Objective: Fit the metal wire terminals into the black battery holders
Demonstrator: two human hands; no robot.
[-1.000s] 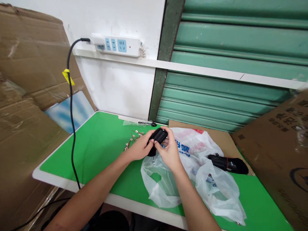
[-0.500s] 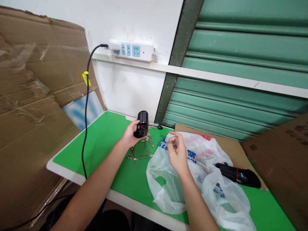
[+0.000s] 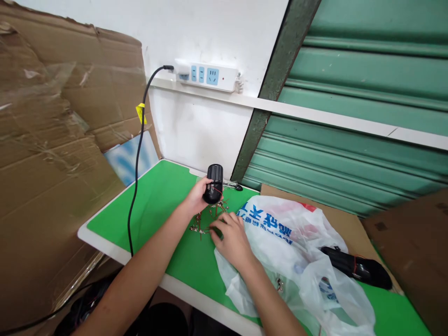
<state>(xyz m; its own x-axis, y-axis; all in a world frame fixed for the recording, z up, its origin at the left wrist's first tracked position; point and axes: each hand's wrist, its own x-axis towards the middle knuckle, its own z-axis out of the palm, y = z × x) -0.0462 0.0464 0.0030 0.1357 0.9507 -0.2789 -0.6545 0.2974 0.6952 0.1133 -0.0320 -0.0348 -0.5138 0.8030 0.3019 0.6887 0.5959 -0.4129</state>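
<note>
My left hand (image 3: 199, 196) is closed around a black plastic casing (image 3: 214, 186), held upright above the green tabletop, with a thin red wire showing on it. Over the right part of a scatter of small metal pieces with reddish-brown wires (image 3: 200, 228) is my right hand (image 3: 229, 235). Its fingers are curled near the wires, and whether they pinch anything is too small to tell. A white plastic bag (image 3: 269, 233) with blue print lies just right of that hand.
Another black casing (image 3: 360, 268) with a red wire rests at the right, beside the bag. A small black item (image 3: 238, 187) is at the table's back edge. A black cable (image 3: 138, 158) hangs from the power strip (image 3: 224, 78). Cardboard (image 3: 52, 186) stands at the left.
My right hand has moved left and down from above the bag to the wired pieces. My left hand still holds the black casing. The camera view has shifted slightly.
</note>
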